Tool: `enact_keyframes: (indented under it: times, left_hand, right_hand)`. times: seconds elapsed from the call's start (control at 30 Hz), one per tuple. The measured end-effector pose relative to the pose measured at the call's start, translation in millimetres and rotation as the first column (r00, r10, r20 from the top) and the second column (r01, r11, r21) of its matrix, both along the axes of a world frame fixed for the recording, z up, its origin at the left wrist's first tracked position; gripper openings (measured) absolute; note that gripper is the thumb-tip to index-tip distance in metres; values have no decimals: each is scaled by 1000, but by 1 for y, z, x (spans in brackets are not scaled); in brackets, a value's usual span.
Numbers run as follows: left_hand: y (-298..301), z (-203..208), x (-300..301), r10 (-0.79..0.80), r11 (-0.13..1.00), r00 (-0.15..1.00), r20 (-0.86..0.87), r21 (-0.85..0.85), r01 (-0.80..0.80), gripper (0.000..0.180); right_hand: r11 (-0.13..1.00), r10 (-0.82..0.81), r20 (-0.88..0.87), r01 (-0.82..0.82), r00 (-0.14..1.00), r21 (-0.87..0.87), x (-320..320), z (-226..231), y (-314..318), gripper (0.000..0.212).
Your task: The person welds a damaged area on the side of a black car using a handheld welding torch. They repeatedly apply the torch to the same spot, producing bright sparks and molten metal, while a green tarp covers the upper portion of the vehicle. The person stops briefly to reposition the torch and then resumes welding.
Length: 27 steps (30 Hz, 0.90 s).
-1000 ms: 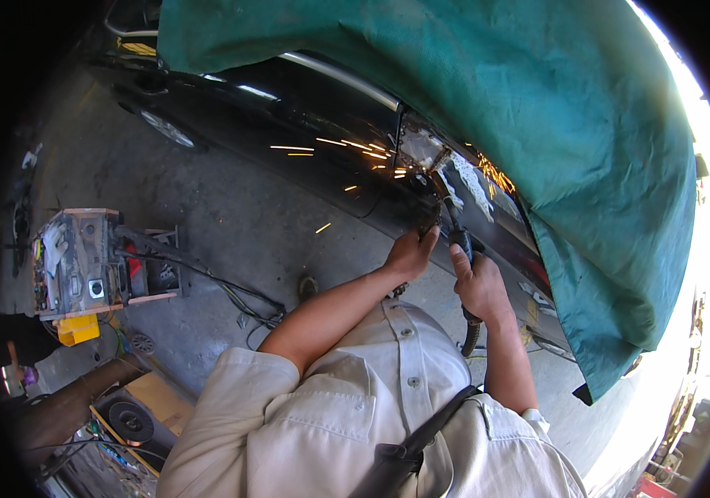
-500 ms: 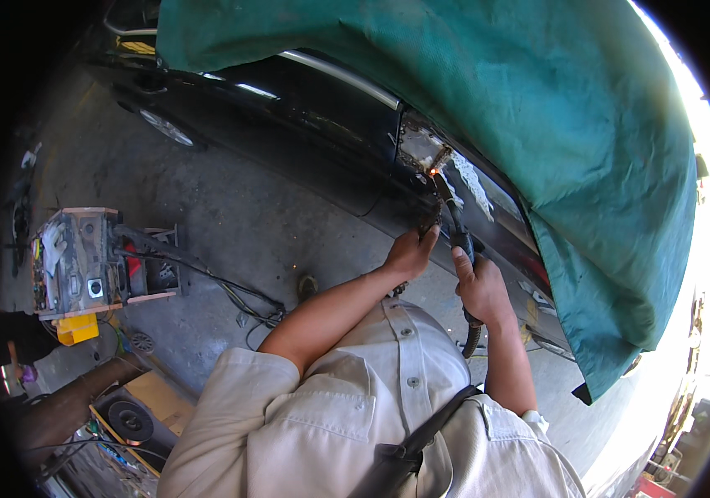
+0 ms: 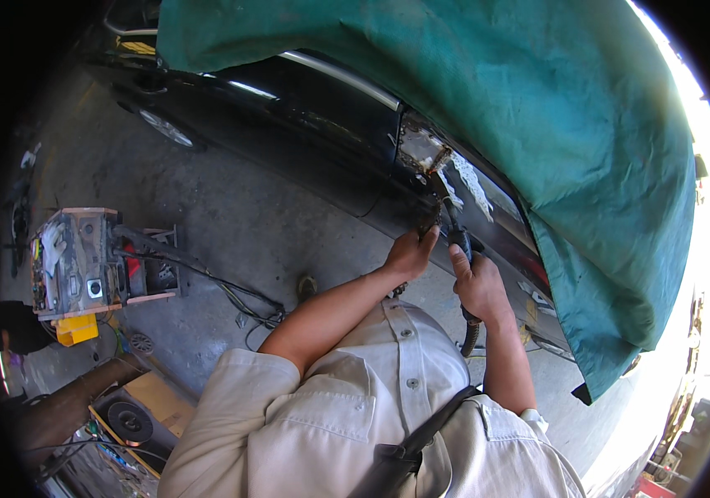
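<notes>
My right hand (image 3: 481,286) is wrapped round the black handle of a welding torch (image 3: 460,240), whose cable curves down below my fist. The torch's tip points at a bare, rusty metal patch (image 3: 418,148) on the side of a black car (image 3: 322,149). A small rusty strip (image 3: 439,159) stands out from that patch by the tip. Just left of the torch, my left hand (image 3: 411,253) is closed on a dark, narrow thing (image 3: 430,219) running up toward the patch; its kind cannot be made out.
A green tarp (image 3: 521,91) drapes over the car. On the left stands a boxy wheeled machine (image 3: 81,257) with a yellow container (image 3: 77,329) beside it. Dark cables (image 3: 230,290) run from it across the concrete floor (image 3: 205,199). At lower left lies a box with a wire spool (image 3: 126,422).
The bright orange glow at the torch tip has died down to almost nothing. My right hand and the torch have shifted very slightly; the left hand has stayed in place.
</notes>
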<state>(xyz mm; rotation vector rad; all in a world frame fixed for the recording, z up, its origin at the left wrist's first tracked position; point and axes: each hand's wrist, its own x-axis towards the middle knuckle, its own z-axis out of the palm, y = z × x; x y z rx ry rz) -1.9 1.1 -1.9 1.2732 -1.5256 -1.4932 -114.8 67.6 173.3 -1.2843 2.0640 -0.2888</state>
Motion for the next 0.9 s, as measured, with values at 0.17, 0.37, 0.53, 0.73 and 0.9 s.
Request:
enact_keyframes:
  times: [0.17,0.37,0.53,0.73,0.9]
  left_hand:
    - [1,2,1,-7,1000,1000,-28,-5,6,59]
    - [0,0,3,-31,1000,997,-70,-3,31,55]
    - [0,2,1,-5,1000,999,-33,-4,5,55]
    - [-1,8,4,-38,998,999,-3,51,38,54]
    - [0,10,5,-28,999,999,-17,35,28,54]
  right_hand:
    - [1000,6,3,-6,1000,-9,2,3,-1,63]
    - [999,26,-2,-26,1000,-19,2,2,-1,63]
    - [1000,7,-18,-7,1000,13,0,0,-1,63]
    - [1000,10,8,-10,1000,-8,1,4,3,61]
    - [999,-1,31,-1,1000,51,1,9,2,60]
